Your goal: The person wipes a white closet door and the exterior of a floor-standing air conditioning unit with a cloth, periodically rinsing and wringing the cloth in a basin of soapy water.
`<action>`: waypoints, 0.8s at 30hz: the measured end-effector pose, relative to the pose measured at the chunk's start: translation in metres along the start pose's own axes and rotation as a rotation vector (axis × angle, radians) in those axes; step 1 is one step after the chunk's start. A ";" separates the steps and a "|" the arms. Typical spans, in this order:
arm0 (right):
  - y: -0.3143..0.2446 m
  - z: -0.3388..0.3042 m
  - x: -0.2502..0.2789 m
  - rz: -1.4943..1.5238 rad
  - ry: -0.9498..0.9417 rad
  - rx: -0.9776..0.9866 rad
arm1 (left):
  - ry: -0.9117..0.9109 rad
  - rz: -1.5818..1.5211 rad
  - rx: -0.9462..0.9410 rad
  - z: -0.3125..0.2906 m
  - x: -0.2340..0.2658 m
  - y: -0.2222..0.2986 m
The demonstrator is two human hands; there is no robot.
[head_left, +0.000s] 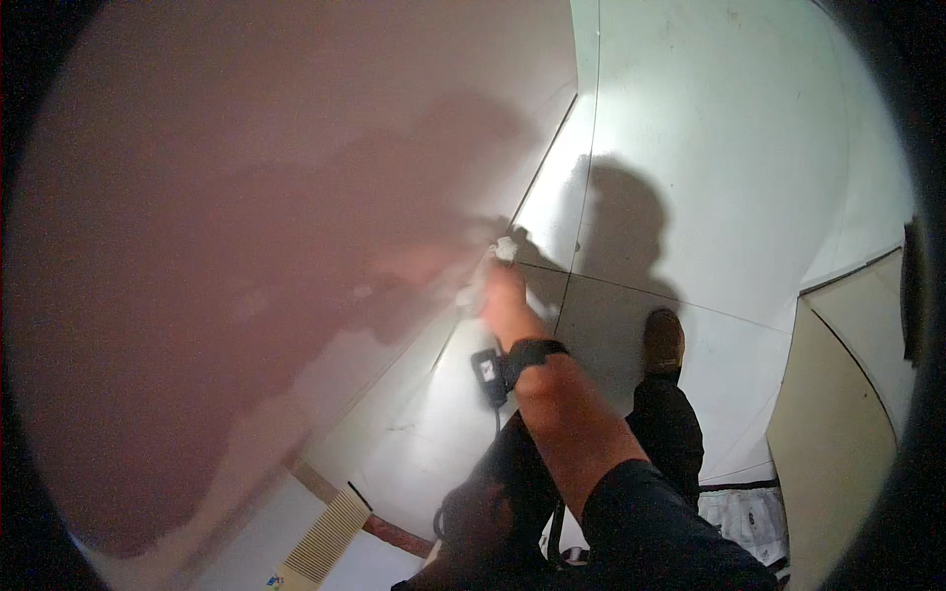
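Observation:
My right arm reaches forward from the lower right, a black strap and a small black device [488, 376] with a cable at its wrist. My right hand [506, 294] is closed on a crumpled white cloth or tissue [506, 248], whose folds stick out on both sides of the fist. The fist is at the edge of a large, glossy, pinkish-brown panel [246, 227]. A blurred reflection of the hand shows in the panel's surface. Whether the cloth touches the panel cannot be told. My left hand cannot be made out.
Pale floor tiles [729, 227] with dark joints lie below, crossed by shadows. My brown shoe [663, 338] stands right of the arm. A cream panel [828, 424] rises at the right. At the lower left is a beige ribbed piece [323, 539] beside a brown edge strip [396, 535].

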State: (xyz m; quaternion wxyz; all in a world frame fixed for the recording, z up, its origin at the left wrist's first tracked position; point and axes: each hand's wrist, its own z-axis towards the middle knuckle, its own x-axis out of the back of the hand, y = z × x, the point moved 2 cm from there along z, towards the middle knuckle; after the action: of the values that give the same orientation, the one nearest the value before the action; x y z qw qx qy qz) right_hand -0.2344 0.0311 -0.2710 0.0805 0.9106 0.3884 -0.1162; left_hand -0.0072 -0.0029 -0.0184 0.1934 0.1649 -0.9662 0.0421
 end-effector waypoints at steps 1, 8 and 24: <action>-0.003 0.013 0.001 -0.022 0.023 -0.069 | 0.020 0.074 -0.024 0.000 -0.020 -0.018; -0.110 0.088 0.010 -0.623 0.130 0.451 | 0.083 0.078 -0.150 -0.003 0.027 -0.013; -0.107 0.092 0.031 -1.104 0.194 1.278 | 0.194 -0.016 -0.155 0.006 0.014 -0.028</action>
State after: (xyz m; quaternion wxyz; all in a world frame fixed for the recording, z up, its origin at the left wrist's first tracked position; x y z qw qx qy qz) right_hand -0.3054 0.1042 -0.3743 -0.5511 0.4669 0.6419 -0.2572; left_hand -0.0117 -0.0347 -0.0179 0.2987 0.1524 -0.9419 -0.0186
